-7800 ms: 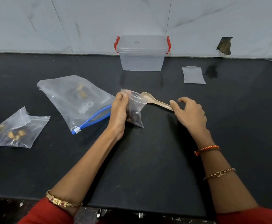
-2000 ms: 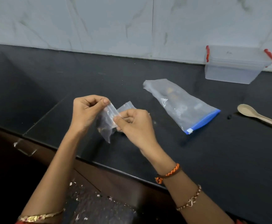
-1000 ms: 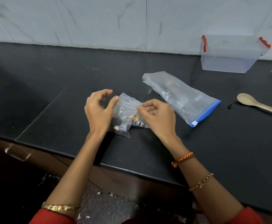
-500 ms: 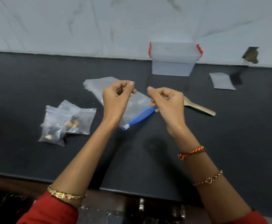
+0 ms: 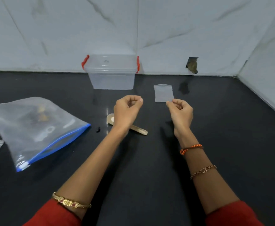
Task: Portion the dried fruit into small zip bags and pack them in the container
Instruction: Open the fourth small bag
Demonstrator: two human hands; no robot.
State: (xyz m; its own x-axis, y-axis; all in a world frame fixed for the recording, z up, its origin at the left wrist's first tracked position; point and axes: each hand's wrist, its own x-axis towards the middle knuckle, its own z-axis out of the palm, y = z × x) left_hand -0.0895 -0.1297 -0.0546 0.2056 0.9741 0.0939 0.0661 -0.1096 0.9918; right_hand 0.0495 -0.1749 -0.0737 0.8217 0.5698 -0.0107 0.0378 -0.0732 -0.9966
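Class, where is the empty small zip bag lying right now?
The empty small zip bag lies flat on the black counter, right of the lidded container, just beyond the right hand.

The countertop (image 5: 149,168) is smooth black stone with a dull sheen, and the wall (image 5: 182,30) behind it is pale, veined, marble-look tile. Against that wall stands a lidded container (image 5: 111,75) of frosted translucent plastic with red plastic clips; to its right lies a small zip bag (image 5: 163,92) of thin cloudy film, and to its front left a large zip bag (image 5: 34,126) of clear, crinkled, glossy plastic with a blue zip strip. In front of the container a spoon (image 5: 140,130) looks like matt, pale wood.
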